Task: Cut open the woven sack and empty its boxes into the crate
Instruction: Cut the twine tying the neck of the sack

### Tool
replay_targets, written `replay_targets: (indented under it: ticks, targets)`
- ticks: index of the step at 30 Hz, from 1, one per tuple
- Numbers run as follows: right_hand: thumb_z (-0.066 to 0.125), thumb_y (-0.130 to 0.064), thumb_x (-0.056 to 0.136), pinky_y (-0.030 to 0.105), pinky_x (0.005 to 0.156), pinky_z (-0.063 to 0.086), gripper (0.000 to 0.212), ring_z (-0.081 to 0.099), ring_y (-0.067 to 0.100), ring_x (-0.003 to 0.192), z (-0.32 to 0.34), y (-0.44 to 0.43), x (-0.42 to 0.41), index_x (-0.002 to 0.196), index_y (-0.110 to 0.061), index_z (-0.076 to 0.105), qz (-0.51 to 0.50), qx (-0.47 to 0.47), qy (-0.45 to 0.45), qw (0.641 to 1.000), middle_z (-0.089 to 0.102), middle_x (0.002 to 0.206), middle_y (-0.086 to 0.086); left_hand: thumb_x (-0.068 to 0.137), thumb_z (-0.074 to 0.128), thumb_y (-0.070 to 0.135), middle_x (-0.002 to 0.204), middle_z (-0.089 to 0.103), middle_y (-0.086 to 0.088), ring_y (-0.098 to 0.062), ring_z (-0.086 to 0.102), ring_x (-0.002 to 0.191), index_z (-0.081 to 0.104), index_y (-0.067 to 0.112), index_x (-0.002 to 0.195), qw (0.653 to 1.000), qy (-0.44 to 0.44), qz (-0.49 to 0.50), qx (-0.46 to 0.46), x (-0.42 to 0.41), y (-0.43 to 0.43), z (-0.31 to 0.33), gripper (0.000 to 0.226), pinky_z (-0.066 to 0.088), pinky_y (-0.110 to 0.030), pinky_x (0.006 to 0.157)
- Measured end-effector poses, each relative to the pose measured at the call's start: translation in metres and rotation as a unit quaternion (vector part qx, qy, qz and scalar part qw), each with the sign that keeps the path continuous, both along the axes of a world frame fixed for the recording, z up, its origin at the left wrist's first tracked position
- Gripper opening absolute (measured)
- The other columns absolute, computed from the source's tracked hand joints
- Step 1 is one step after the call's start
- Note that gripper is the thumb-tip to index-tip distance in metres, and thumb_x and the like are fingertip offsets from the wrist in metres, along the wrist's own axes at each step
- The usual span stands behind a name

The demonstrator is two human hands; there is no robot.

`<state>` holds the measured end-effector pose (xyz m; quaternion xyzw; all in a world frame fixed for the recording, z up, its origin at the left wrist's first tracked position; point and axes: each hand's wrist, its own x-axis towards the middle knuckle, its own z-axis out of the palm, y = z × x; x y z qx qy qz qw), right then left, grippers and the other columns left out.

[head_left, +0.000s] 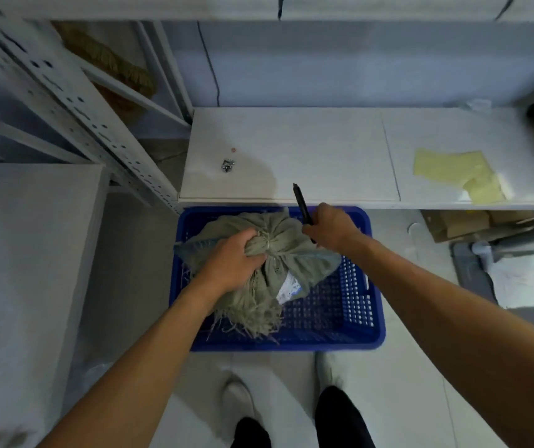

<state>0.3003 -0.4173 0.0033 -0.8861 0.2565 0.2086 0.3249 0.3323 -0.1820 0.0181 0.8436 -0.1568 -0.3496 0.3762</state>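
A grey-green woven sack (286, 242) with a tied neck and frayed end lies in the blue perforated crate (340, 305) on the floor. My left hand (233, 258) grips the bunched neck of the sack. My right hand (330, 226) holds a black knife (301, 202) just right of the sack's top, its tip pointing up and away over the shelf edge. A bit of white packaging (288, 287) shows beside the sack's folds. The boxes inside the sack are hidden.
A low white shelf (291, 156) runs behind the crate, with a small metal piece (228, 164) and yellow paper (456, 174) on it. A perforated metal rack upright (75, 105) stands at left. Cardboard boxes (466, 223) sit under the shelf at right. My feet (291, 399) are near the crate's front.
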Motion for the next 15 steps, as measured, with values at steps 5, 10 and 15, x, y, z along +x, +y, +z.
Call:
replay_targets:
  ticks: [5, 10, 15]
  targets:
    - [0.066, -0.015, 0.094, 0.044, 0.067, 0.063, 0.014, 0.075, 0.028, 0.067, 0.097, 0.054, -0.059, 0.097, -0.008, 0.054, -0.037, 0.131, 0.004, 0.991, 0.074, 0.080, 0.013, 0.093, 0.073, 0.026, 0.094, 0.069, 0.006, -0.017, 0.069, 0.080, 0.062, 0.026, 0.117, 0.999, -0.033, 0.007, -0.002, -0.032, 0.014, 0.071, 0.027, 0.057, -0.035, 0.071]
    - [0.065, -0.010, 0.095, 0.031, 0.059, 0.060, 0.027, 0.074, 0.026, 0.068, 0.166, 0.093, -0.119, 0.119, -0.002, 0.057, -0.101, 0.266, -0.037, 0.958, 0.075, 0.089, 0.017, 0.094, 0.073, 0.029, 0.099, 0.065, 0.007, -0.014, 0.064, 0.085, 0.058, 0.024, 0.119, 1.000, -0.008, 0.014, -0.007, -0.072, 0.027, 0.142, 0.029, 0.048, -0.027, 0.072]
    - [0.065, -0.006, 0.094, 0.031, 0.057, 0.060, 0.031, 0.074, 0.028, 0.070, 0.234, 0.108, -0.177, 0.121, 0.001, 0.053, -0.142, 0.343, -0.086, 0.924, 0.073, 0.093, 0.024, 0.088, 0.076, 0.046, 0.120, 0.066, 0.006, -0.009, 0.063, 0.100, 0.057, 0.016, 0.136, 0.999, 0.003, 0.053, -0.011, -0.125, 0.036, 0.213, 0.061, 0.046, -0.015, 0.081]
